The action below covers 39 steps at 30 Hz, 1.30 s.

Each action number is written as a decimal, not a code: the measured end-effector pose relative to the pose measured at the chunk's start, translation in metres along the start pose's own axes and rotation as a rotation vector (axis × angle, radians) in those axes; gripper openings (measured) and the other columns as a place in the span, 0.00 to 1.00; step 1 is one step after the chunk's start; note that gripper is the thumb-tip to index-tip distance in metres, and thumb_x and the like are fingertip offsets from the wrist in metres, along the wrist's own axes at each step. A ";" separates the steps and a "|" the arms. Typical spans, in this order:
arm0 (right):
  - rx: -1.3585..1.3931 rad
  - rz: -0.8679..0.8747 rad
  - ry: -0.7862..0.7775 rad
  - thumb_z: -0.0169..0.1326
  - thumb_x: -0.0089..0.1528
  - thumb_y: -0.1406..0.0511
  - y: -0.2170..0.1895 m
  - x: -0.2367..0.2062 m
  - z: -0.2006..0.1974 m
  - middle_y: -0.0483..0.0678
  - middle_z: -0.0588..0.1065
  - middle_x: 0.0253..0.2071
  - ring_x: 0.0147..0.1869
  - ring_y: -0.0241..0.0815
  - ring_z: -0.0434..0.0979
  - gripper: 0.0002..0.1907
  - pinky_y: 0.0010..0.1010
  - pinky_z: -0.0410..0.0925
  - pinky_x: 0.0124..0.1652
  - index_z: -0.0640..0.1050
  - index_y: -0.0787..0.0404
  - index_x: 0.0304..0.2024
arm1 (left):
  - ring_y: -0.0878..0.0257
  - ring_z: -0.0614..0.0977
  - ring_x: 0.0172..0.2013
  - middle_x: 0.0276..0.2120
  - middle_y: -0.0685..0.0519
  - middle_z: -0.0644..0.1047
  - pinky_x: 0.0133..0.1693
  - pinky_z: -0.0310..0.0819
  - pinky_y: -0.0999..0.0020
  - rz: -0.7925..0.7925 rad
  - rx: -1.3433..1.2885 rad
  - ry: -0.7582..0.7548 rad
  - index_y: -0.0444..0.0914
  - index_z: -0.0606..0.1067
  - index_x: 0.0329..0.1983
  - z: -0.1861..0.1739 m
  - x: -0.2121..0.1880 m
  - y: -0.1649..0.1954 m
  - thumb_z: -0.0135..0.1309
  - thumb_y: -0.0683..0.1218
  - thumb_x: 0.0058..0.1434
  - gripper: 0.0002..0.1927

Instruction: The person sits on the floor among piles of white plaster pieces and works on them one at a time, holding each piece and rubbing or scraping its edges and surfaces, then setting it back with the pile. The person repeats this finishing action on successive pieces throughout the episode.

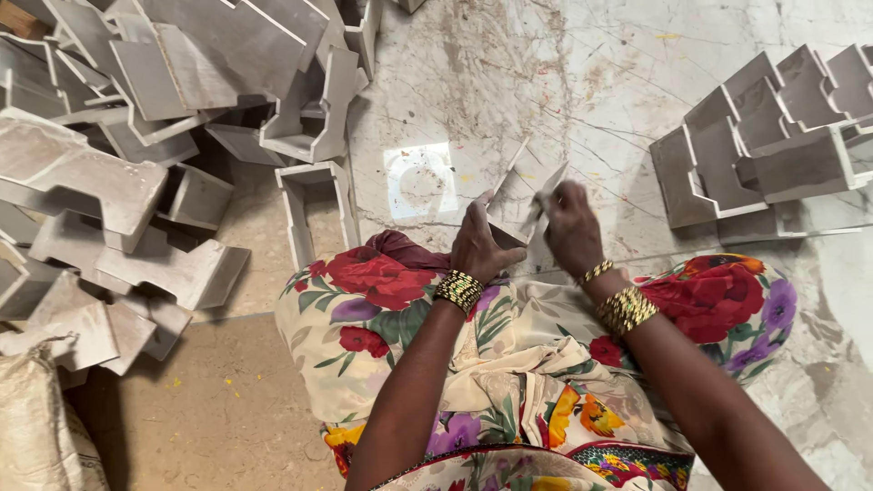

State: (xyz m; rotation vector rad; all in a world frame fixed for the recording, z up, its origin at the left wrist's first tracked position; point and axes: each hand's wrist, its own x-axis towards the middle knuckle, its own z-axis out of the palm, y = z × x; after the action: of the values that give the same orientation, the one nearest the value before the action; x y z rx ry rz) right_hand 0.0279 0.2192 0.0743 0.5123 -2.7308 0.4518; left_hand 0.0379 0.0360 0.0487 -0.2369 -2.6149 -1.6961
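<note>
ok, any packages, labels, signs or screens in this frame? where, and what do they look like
Woven sack: bottom left corner on the floor, bulging, beige-grey, partly cut off by the frame.
Pale square patch: on the marble floor ahead of the left hand, whitish with a faint round mark; cannot tell if it is a label.
No signs or screens.

A heap of metal brackets (136, 155) fills the upper left of the frame; a stacked row of brackets (773, 136) lies at upper right. At centre, on the floor (509, 82), one bracket (523, 195) sits between the left hand (480, 245) and right hand (571, 227). A sack (36, 427) occupies the lower left corner.
</note>
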 end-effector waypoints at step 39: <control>0.570 0.162 -0.080 0.54 0.63 0.74 0.001 0.067 0.029 0.46 0.76 0.37 0.39 0.40 0.79 0.14 0.31 0.75 0.41 0.85 0.54 0.45 | 0.40 0.73 0.62 0.62 0.31 0.68 0.61 0.70 0.54 0.013 -0.116 0.039 0.34 0.50 0.71 0.013 0.008 -0.025 0.77 0.49 0.34 0.65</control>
State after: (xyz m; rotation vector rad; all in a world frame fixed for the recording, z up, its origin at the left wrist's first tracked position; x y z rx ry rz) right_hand -0.0386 0.1900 0.0730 0.4466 -2.7057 1.2939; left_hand 0.0277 0.0385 0.0215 -0.2204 -2.4852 -1.8316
